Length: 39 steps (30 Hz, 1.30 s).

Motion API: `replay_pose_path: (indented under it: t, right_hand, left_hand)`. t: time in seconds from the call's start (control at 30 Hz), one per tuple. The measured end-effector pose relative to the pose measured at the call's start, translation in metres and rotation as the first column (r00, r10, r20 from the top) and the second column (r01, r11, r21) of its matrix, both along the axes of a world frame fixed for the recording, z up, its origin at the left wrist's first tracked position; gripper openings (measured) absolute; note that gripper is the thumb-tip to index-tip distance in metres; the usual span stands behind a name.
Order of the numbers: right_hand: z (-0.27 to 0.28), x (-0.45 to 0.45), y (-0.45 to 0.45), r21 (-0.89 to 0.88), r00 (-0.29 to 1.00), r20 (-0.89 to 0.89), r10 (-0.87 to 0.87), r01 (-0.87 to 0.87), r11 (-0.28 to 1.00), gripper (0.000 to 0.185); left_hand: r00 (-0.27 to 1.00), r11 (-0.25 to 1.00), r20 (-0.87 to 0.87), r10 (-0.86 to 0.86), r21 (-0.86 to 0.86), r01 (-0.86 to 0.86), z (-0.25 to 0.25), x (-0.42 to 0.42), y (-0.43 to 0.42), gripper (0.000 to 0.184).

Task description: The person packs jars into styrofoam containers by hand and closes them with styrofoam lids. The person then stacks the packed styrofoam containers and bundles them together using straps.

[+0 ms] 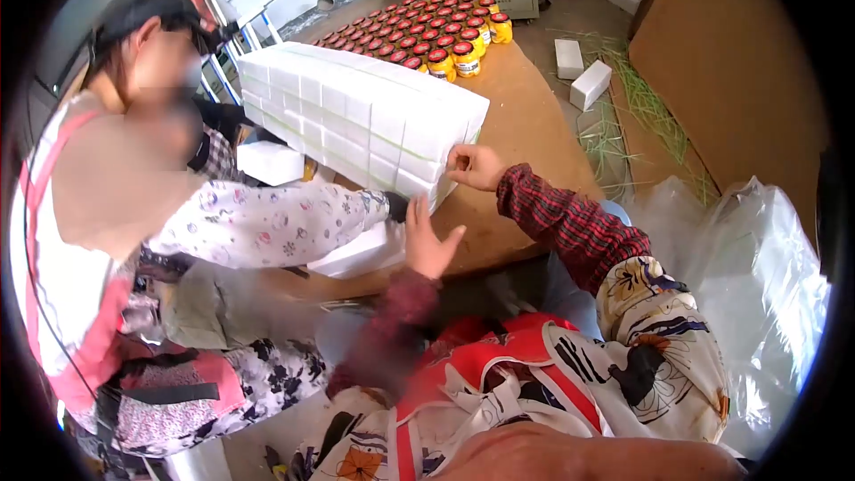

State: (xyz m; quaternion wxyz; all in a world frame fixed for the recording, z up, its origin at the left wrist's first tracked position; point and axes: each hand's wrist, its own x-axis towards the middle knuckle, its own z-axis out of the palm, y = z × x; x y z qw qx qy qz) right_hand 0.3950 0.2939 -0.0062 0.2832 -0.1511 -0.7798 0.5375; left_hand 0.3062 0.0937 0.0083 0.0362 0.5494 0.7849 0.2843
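A long stack of white boxes (pixel 356 111), bound with thin green bands, lies on the brown table (pixel 525 116). My right hand (pixel 476 167) is at the near right end of the stack, its fingers curled against the corner; whether they pinch a band is too small to tell. Just below that end, my left hand (pixel 429 240) is raised with fingers apart and holds nothing. A co-worker's dark-gloved hand (pixel 396 207) is close to my left hand, beside the stack. Under the co-worker's patterned sleeve lies a white box (pixel 361 251).
Many yellow jars (pixel 466 60) with red lids stand behind the stack. A co-worker sits at the left, near another white box (pixel 270 163). Two white boxes (pixel 590 85) and green strands (pixel 655 111) lie on the floor at right, with clear plastic (pixel 748 276) nearer.
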Motion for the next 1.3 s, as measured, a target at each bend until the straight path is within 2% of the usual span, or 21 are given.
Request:
replay_pose_path:
  t: [0.07,0.13,0.27,0.3,0.47,0.53,0.57,0.6,0.67,0.73,0.8,0.87,0.93,0.97,1.0,1.03,1.13,1.17,1.2,1.27,1.3]
  right_hand:
    - [-0.003,-0.010,-0.009,0.052,0.996,0.006,-0.091,0.090,0.995,0.008]
    - [-0.004,-0.017,-0.012,-0.115,0.992,-0.015,-0.122,0.119,0.986,0.007]
    - [0.014,-0.017,-0.015,-0.334,0.985,-0.130,-0.110,0.061,0.941,0.004]
    - [0.014,-0.013,-0.011,-0.030,0.993,0.016,-0.119,0.120,0.992,0.008]
    - [0.025,0.001,-0.013,0.096,0.993,0.030,-0.112,0.108,0.989,0.012]
    - [0.040,0.006,-0.015,-0.420,0.990,-0.091,-0.107,0.059,0.906,0.009]
    - [0.025,-0.005,-0.010,-0.532,0.947,-0.261,-0.185,0.018,0.846,0.016]
    - [0.027,-0.005,-0.001,-0.583,0.975,-0.113,-0.193,0.092,0.807,0.017]
    - [0.044,0.006,0.004,-0.706,0.987,-0.112,-0.115,0.002,0.708,0.019]
    - [0.070,0.024,0.007,-0.567,0.988,-0.018,-0.155,0.117,0.816,0.018]
    - [0.051,0.036,0.057,-0.850,0.969,-0.156,-0.192,-0.033,0.525,0.016]
    - [0.020,0.045,0.102,-0.902,0.898,-0.347,-0.270,-0.241,0.358,0.018]
    - [0.008,0.039,0.111,-0.951,0.888,-0.143,-0.438,-0.002,0.308,0.021]
    - [0.002,0.035,0.110,-0.953,0.887,-0.151,-0.437,-0.013,0.302,0.021]
    - [0.001,0.031,0.102,-0.746,0.893,0.099,-0.440,0.359,0.561,0.031]
    - [0.001,0.027,0.094,-0.335,0.797,0.316,-0.515,0.602,0.725,0.046]
    - [0.011,0.004,0.056,-0.309,0.758,0.274,-0.592,0.653,0.692,0.071]
    - [0.014,0.004,0.043,-0.345,0.895,0.112,-0.431,0.442,0.828,0.073]
    - [0.009,-0.002,0.041,-0.348,0.904,0.124,-0.409,0.425,0.835,0.073]
    - [-0.002,-0.001,0.055,-0.761,0.980,-0.047,-0.192,0.089,0.643,0.075]
    - [-0.004,0.006,0.064,-0.666,0.974,-0.226,0.004,-0.158,0.729,0.078]
  left_hand:
    - [0.999,0.998,-0.012,-0.045,0.048,0.046,0.025,0.009,0.008,0.102]
    - [0.996,0.959,-0.058,0.064,0.281,-0.045,0.033,0.002,0.034,0.100]
    - [0.951,0.926,-0.235,0.201,0.362,-0.106,0.019,-0.021,0.081,0.099]
    - [0.931,0.950,-0.298,0.210,0.286,-0.123,0.022,-0.018,0.089,0.094]
    - [0.881,0.987,-0.448,0.150,0.115,-0.109,0.020,-0.015,0.106,0.077]
    - [0.883,0.984,-0.448,0.141,0.160,-0.076,0.028,-0.017,0.105,0.080]
    - [0.885,0.994,-0.453,0.105,0.075,-0.079,0.039,-0.015,0.101,0.083]
    - [0.886,0.997,-0.458,0.068,-0.004,-0.079,0.047,-0.015,0.101,0.087]
    - [0.869,0.997,-0.490,0.072,0.008,-0.078,0.051,-0.019,0.101,0.094]
    - [0.904,1.000,-0.428,0.015,0.016,-0.009,0.065,-0.030,0.089,0.098]
    - [0.910,0.989,-0.410,-0.068,0.090,0.114,0.078,-0.054,0.066,0.100]
    - [0.910,0.954,-0.372,-0.180,0.160,0.254,0.090,-0.068,0.046,0.096]
    - [0.947,0.956,-0.265,-0.183,0.179,0.235,0.095,-0.078,0.027,0.093]
    - [0.970,0.956,-0.157,-0.187,0.196,0.216,0.097,-0.081,0.023,0.091]
    - [0.968,0.958,-0.170,-0.187,0.186,0.218,0.097,-0.082,0.023,0.091]
    - [0.965,0.950,-0.177,-0.195,0.211,0.231,0.095,-0.083,0.023,0.087]
    - [0.952,0.931,-0.202,-0.231,0.238,0.277,0.094,-0.080,0.036,0.079]
    - [0.937,0.920,-0.224,-0.269,0.228,0.319,0.093,-0.078,0.043,0.075]
    - [0.954,0.927,0.023,-0.300,0.243,0.286,0.091,-0.076,0.049,0.067]
    - [0.814,0.866,0.441,-0.378,0.480,0.142,0.072,-0.092,0.066,0.057]
    - [0.815,0.866,0.445,-0.372,0.482,0.132,0.066,-0.106,0.069,0.057]
